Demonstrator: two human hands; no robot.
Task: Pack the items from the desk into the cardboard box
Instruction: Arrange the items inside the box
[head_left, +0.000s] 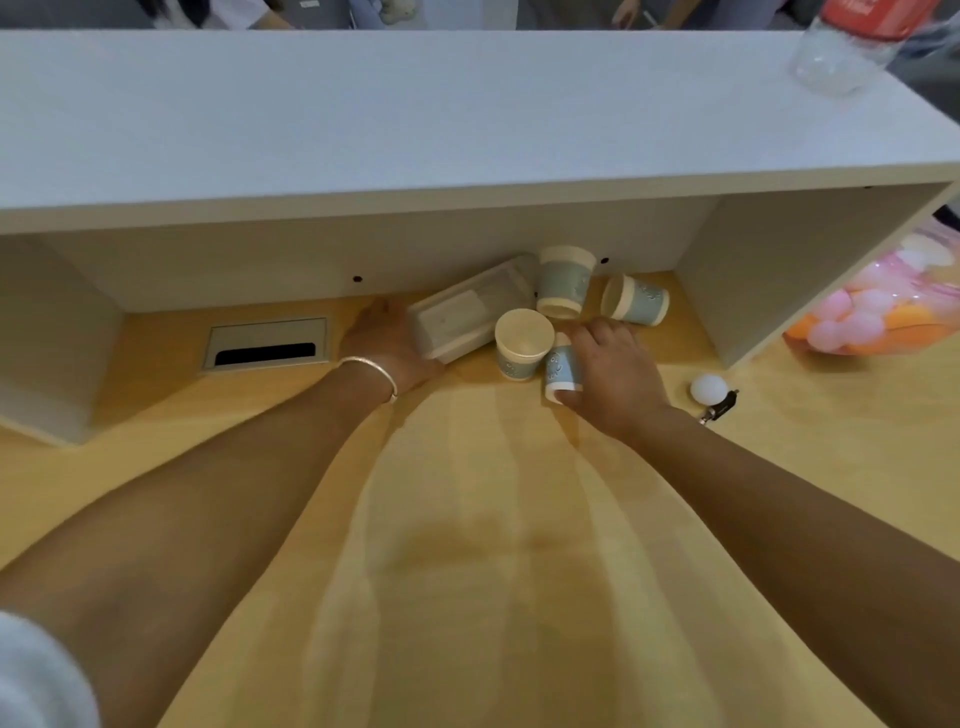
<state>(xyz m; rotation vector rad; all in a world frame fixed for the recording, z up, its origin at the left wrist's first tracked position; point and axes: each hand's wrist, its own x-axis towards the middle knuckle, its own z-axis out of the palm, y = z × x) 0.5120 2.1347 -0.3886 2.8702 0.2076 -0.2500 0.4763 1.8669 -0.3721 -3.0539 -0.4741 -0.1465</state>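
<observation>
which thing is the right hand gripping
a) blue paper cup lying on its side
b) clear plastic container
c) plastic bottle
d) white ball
a, the right hand has its fingers curled round a blue paper cup lying on its side on the desk.

No text, number or brand can be read anywhere. The blue paper cups (563, 283) carry a pale printed motif on their sides, too blurred to tell whether it is lettering or a drawing. The red label (878, 15) on the clear plastic bottle at the top right shows a trace of white print at the frame's edge, cut off and illegible. The white plastic container (467, 314) shows no legible marking.
</observation>
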